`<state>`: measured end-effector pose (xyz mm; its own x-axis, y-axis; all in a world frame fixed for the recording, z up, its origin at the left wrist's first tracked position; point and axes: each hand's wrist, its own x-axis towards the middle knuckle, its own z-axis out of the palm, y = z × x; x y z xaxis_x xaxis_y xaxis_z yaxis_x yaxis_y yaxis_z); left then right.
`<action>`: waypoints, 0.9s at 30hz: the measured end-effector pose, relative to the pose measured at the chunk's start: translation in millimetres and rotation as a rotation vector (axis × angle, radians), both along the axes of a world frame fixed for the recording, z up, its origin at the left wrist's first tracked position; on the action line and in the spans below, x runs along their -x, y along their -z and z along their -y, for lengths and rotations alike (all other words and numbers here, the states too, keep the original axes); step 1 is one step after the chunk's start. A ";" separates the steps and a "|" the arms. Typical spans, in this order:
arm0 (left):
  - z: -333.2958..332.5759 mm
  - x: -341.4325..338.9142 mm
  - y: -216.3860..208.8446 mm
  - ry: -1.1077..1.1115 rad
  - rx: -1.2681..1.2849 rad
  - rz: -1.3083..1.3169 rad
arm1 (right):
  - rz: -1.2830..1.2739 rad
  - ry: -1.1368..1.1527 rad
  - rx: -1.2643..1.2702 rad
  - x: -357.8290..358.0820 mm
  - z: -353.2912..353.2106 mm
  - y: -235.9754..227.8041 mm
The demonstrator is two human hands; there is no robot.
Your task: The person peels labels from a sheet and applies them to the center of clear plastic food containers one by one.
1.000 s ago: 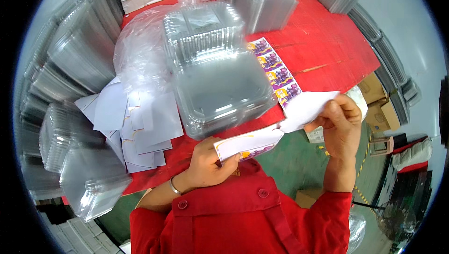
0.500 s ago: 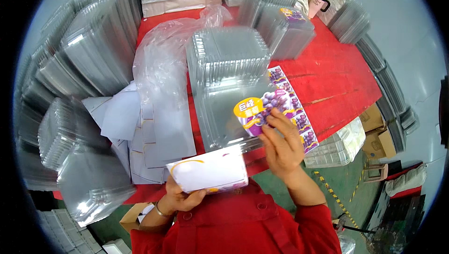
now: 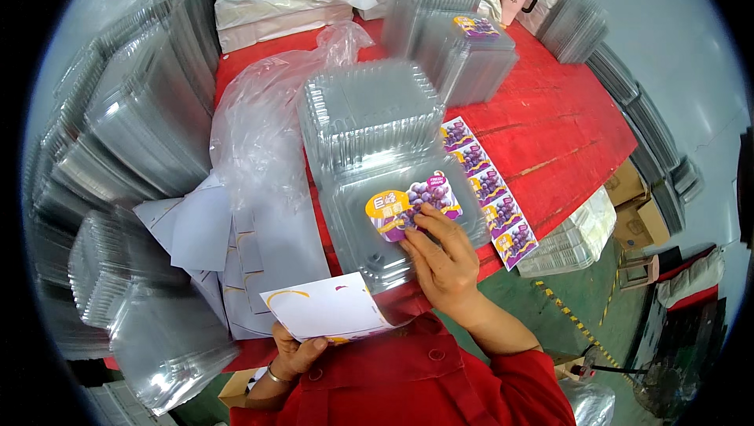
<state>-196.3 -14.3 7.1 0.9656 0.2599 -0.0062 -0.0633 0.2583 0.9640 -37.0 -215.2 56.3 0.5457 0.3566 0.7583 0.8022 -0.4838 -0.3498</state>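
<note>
My left hand [image 3: 297,349], below the table's near edge, grips a white sheet [image 3: 323,308] with yellow and purple marks, thumb on top. My right hand [image 3: 444,259] has its fingers closed on the lower right part of a grape label [image 3: 414,208], yellow and purple with a grape picture. That label lies over the lid of a clear plastic box [image 3: 355,247]; whether it is fully stuck down I cannot tell. Behind this box rises a nested stack of clear boxes [image 3: 369,104]. Beside it, on the right, lies a strip of grape labels [image 3: 488,187].
Crumpled clear film [image 3: 263,124] and white sheets [image 3: 203,230] lie left of the box. More clear box stacks [image 3: 149,104] crowd the left side. At the back stand another stack [image 3: 471,65] bearing a label and a pink cup [image 3: 514,0]. The table's cover [image 3: 565,124] is red.
My right hand has moved left and slightly down with the grape label, which now lies over the box lid. My left hand has shifted slightly left and down with its sheet.
</note>
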 end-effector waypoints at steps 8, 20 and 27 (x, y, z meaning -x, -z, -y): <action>-2.3 0.3 5.1 0.068 0.016 0.079 | -0.018 0.005 0.012 0.5 -0.8 0.0; 1.8 0.2 5.7 0.021 -0.003 0.104 | -0.149 -0.010 0.120 4.6 -1.3 -17.4; 3.3 11.3 21.3 0.004 0.113 0.057 | -0.115 0.110 0.332 14.4 1.7 -35.2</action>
